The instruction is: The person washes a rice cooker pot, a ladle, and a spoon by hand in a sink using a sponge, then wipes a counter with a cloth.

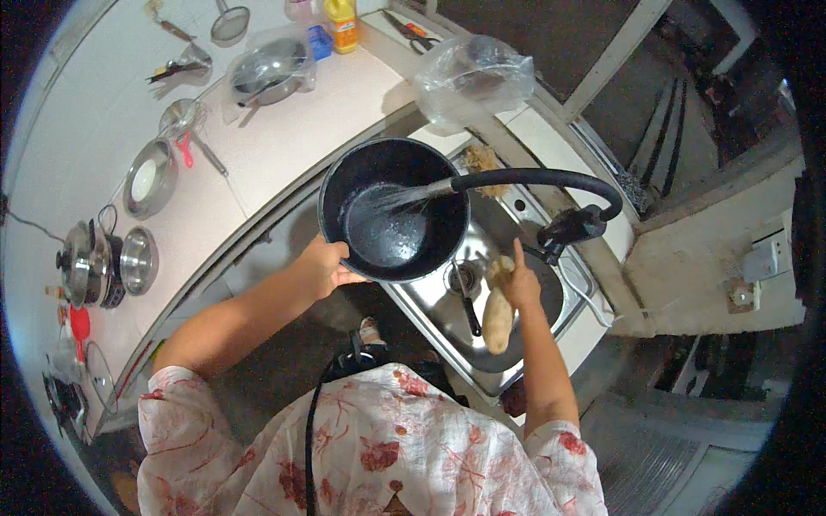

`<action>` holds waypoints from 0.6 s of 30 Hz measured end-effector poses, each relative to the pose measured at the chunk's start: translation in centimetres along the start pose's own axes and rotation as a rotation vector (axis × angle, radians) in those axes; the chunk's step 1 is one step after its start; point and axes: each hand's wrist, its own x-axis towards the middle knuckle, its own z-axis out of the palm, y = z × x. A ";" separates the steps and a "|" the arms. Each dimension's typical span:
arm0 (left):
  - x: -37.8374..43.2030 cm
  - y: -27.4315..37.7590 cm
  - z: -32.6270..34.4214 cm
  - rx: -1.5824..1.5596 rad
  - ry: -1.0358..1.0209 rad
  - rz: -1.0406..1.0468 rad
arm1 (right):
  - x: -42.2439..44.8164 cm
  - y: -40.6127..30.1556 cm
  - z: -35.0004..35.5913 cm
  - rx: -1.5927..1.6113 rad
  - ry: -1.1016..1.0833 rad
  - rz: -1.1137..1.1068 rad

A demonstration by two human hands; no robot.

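My left hand (332,267) grips the rim of a deep dark pot (393,209), tilted over the left part of the steel sink (477,380). Water sprays into the pot from a black flexible faucet (542,177). My right hand (521,284) holds a pale, elongated loofah-like scrubber (498,319) above the basin, its index finger stretched towards the faucet's lever (537,253). A utensil with a black handle (473,316) lies in the sink near the drain (462,277).
Behind the sink are a tan fibrous scrubber (484,161) and a clear plastic bag (474,80). Along the counter on the left stand a bagged wok (271,71), a yellow bottle (342,26), steel bowls (139,261) and a lidded pot (77,264). A wall flanks the sink's right.
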 end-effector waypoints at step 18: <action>0.0 -0.3 -0.2 0.050 -0.093 -0.009 | -5.7 6.7 5.1 0.800 0.132 0.140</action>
